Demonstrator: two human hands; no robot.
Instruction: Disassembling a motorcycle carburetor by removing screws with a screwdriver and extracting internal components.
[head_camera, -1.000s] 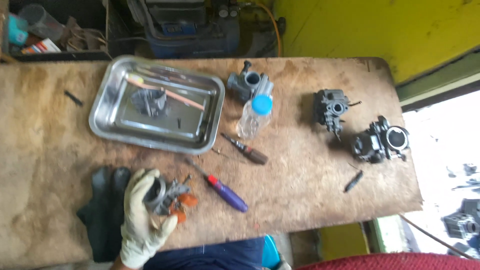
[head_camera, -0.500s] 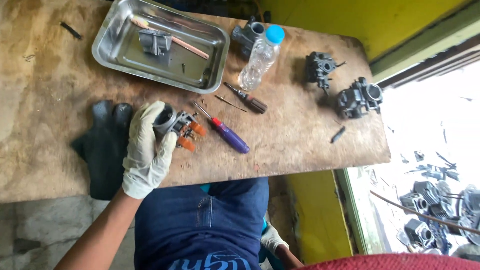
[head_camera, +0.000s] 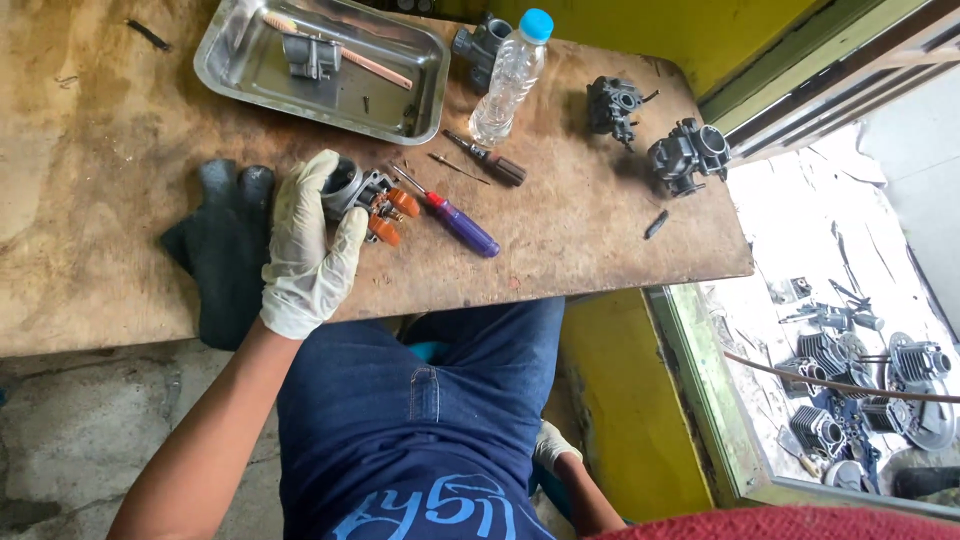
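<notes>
White latex covers the left hand (head_camera: 308, 250), which rests on the wooden table (head_camera: 90, 200) with its fingers (head_camera: 300, 185) curled round a grey carburettor (head_camera: 352, 190). The grip is closed: the index and middle fingers wrap the body's round bore from 9 o'clock, and the thumb presses its near side from 6 o'clock. The carburettor sits at the table's front edge, just at 12 o'clock from the palm. Its long axis runs from 10 o'clock to 4 o'clock, with two orange floats (head_camera: 392, 214) sticking out at the 4 o'clock end, clear of the glove.

Just at 3 o'clock from the floats lies a purple screwdriver (head_camera: 452, 218), its shaft pointing to 10 o'clock, close to the floats but apart from them. A brown-handled screwdriver (head_camera: 490, 161) lies a little farther, at 1 o'clock. A black cloth (head_camera: 215, 240) lies under and at 9 o'clock from the wrist.

The right hand (head_camera: 553, 447), also gloved, hangs low beside the thigh under the table's edge, well apart from everything on top; whether its fingers are open or closed I cannot tell. The left hand is plainly the nearer one to every tool.

At 12 o'clock a steel tray (head_camera: 240, 70) holds a small part and a brush; a clear bottle (head_camera: 508, 80) with a blue cap lies at 1 o'clock, and two more dark carburettors (head_camera: 660, 135) sit at 2 o'clock.
</notes>
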